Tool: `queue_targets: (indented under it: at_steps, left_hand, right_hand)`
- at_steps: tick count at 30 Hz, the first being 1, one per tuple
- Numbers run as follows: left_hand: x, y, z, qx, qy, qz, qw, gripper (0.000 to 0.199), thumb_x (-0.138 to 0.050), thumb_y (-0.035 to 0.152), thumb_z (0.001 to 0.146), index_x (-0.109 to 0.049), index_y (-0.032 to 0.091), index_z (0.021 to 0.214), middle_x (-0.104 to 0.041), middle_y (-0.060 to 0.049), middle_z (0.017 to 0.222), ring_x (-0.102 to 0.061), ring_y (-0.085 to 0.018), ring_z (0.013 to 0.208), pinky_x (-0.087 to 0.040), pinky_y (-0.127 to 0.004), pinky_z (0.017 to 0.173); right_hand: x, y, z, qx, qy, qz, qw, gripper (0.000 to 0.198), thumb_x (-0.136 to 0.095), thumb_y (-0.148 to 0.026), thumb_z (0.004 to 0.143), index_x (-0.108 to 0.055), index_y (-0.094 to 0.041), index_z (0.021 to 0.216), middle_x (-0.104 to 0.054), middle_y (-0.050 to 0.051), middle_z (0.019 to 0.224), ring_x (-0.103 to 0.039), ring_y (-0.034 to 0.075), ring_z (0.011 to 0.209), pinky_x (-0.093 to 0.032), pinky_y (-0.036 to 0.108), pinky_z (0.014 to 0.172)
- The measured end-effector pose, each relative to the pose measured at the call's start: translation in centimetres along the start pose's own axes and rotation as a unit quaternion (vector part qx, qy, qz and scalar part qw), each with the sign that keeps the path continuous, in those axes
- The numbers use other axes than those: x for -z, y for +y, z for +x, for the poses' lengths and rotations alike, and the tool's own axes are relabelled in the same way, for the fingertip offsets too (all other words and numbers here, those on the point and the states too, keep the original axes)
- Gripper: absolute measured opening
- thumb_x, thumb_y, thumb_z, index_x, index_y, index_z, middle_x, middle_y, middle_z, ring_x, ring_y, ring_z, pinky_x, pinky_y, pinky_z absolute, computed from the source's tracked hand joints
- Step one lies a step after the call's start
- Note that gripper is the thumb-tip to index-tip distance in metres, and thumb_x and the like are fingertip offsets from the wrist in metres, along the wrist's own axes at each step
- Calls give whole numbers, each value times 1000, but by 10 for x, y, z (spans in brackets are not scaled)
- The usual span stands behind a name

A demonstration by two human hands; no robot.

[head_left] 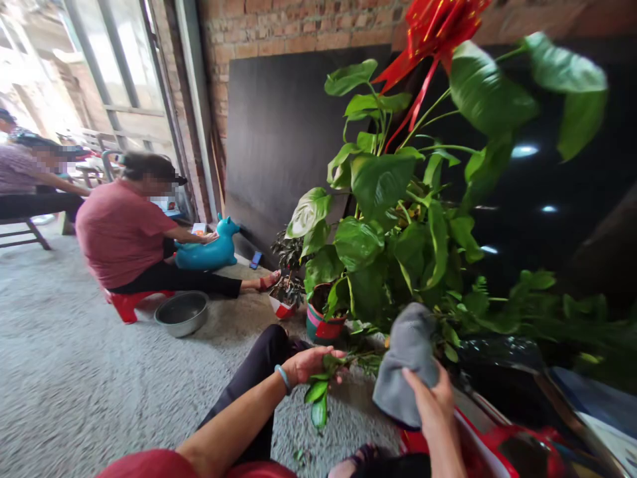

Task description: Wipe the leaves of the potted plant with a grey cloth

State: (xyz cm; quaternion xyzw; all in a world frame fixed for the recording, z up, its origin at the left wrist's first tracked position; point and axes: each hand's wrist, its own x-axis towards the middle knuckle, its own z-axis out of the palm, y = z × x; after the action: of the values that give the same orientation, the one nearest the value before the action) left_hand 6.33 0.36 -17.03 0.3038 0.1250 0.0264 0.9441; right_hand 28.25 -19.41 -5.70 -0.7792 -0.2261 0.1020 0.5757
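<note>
Gripping a leafy stem [318,392] low at its base, the person's left hand [311,364] is closed round the plant stalk, while the right hand [432,398] is clamped on a grey cloth [405,362] bunched over its fingers, raised just beside the nearest leaves. The stem trails out of the large-leaved pothos plant [393,212] that rises directly above and beyond both hands, with a few small leaves dangling below the left hand's fingers. Judging by the look of it, the stem is light, limp and easily torn, so it is best held near the woody part and not by the leaf blades; the cloth looks soft and pliant, and will fold to whatever it is pressed against. The broad glossy leaves would likely bend and crease under pressure and want support from beneath.

Beyond the left hand stand a red-and-green pot [323,326] and a smaller pot [283,307] with a dark plant. Further off on that side a seated person in a red shirt [122,232] sits beside a metal basin [182,312] and a teal toy animal [209,251].

Foliage hides the big plant's own container. Motion blur smears the upper leaves and the red ribbon bow [432,26], and the red object [478,445] under the right wrist is cut off and hard to make out
</note>
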Motion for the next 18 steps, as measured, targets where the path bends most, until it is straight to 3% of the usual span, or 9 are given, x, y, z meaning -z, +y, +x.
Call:
queue_targets:
  at_steps: [3,5,6,8,11,14,16,18]
  left_hand:
    - [7,0,0,-3,48,0,999,46,-70,55,84,-69,17,111,-75,-8,102,-71,-24,85,-48,-36,85]
    - [8,0,-1,-6,72,1,997,45,-66,54,86,-69,16,110,-75,-8,95,-70,-22,82,-48,-34,83]
    - [7,0,-2,-6,78,2,997,44,-65,53,87,-68,16,110,-75,-8,95,-69,-22,81,-48,-33,83]
    - [4,0,-2,-1,74,5,997,43,-66,52,86,-67,16,111,-75,-9,100,-70,-22,83,-47,-33,82]
    - [1,-1,-2,4,40,6,999,45,-71,51,83,-65,18,113,-74,-9,108,-71,-24,87,-47,-34,83]
    - [4,-4,1,-3,29,3,1000,47,-73,53,80,-64,19,111,-74,-9,106,-71,-24,84,-48,-36,82]
    - [7,-6,4,-7,45,-1,999,46,-72,55,80,-64,19,108,-74,-8,102,-71,-24,81,-49,-37,81]
    - [8,-7,6,1,68,-2,998,42,-67,54,84,-65,18,105,-74,-9,95,-70,-23,76,-50,-38,81]
  right_hand:
    - [-23,-8,-40,26,-185,-28,982,70,-72,-45,53,-67,-21,119,-74,12,109,-68,36,106,-51,48,100]
    - [-14,-15,-53,46,-242,-40,968,69,-68,-48,61,-64,-25,126,-70,9,125,-63,32,120,-45,44,108]
    - [-6,-20,-50,48,-230,-47,971,73,-67,-52,63,-61,-25,130,-69,10,127,-62,32,122,-45,44,107]
    - [7,-32,-27,36,-142,-91,985,86,-66,-62,62,-56,-23,138,-69,14,123,-65,37,115,-49,49,101]
    - [2,-46,18,12,-40,-193,980,100,-62,-61,61,-45,-16,148,-68,23,117,-64,46,110,-47,60,95]
    - [-29,-50,25,12,-107,-226,968,97,-59,-49,54,-52,-7,142,-70,27,107,-64,50,105,-45,65,95]
    - [-46,-50,6,32,-193,-205,959,89,-58,-46,50,-62,-8,130,-72,23,104,-67,45,103,-48,57,97]
    - [-49,-53,-17,64,-283,-156,944,80,-58,-46,53,-64,-14,126,-72,16,115,-67,35,111,-49,43,102]
